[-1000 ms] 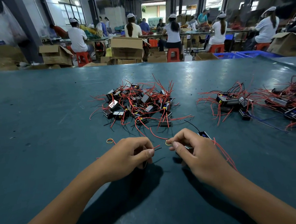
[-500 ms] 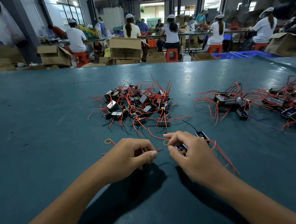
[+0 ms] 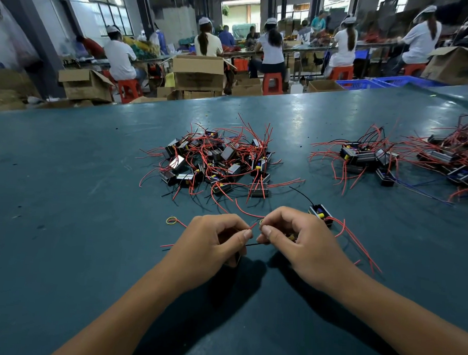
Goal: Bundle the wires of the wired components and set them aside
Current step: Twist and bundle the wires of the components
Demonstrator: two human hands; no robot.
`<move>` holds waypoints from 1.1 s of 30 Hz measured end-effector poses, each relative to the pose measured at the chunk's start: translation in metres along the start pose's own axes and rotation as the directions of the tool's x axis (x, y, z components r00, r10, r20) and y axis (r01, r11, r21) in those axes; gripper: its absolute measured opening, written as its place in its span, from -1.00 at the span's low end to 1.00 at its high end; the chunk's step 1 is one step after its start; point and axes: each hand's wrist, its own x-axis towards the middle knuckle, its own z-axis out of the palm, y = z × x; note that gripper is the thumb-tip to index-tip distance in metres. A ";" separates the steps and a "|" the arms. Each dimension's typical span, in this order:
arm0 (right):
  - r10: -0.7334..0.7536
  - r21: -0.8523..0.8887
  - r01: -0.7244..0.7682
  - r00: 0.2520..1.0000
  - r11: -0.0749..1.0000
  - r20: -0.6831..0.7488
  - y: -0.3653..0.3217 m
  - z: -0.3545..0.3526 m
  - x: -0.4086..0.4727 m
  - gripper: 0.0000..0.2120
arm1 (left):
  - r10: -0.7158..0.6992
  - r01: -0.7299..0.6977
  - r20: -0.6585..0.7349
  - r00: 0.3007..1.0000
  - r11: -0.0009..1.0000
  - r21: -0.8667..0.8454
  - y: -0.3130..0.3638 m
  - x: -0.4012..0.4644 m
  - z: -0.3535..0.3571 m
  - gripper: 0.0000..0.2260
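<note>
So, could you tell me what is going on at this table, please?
A person is gathering the wires of small wired components. The left hand pinches a red wire, and the right hand holds a component close against it. A rubber band lies to the left on the table. A loose pile waits ahead; other piles sit to the right.

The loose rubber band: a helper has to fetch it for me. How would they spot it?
On the teal table, find the centre pile of components. The rubber band lies nearer than it, just left of the left hand: a small yellow ring, unlike the red wires.
</note>
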 end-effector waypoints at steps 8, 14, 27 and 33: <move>0.052 0.123 -0.054 0.998 0.991 0.017 0.003 0.000 0.001 -0.90 | -0.013 0.014 -0.038 0.999 1.000 0.022 0.002 0.000 0.003 -0.85; 0.063 0.144 -0.070 0.997 0.987 0.054 0.005 -0.008 0.001 -0.85 | -0.032 0.033 -0.039 0.999 0.999 0.027 0.003 0.000 0.003 -0.84; -0.015 -0.028 0.016 1.000 0.999 0.026 0.007 -0.014 0.004 -0.86 | -0.040 0.042 -0.044 0.998 0.998 0.045 0.004 -0.001 0.003 -0.85; -0.032 -0.079 0.033 0.999 0.996 0.021 0.006 -0.012 0.003 -0.91 | -0.030 0.033 -0.043 0.999 0.997 0.072 0.004 -0.001 0.003 -0.85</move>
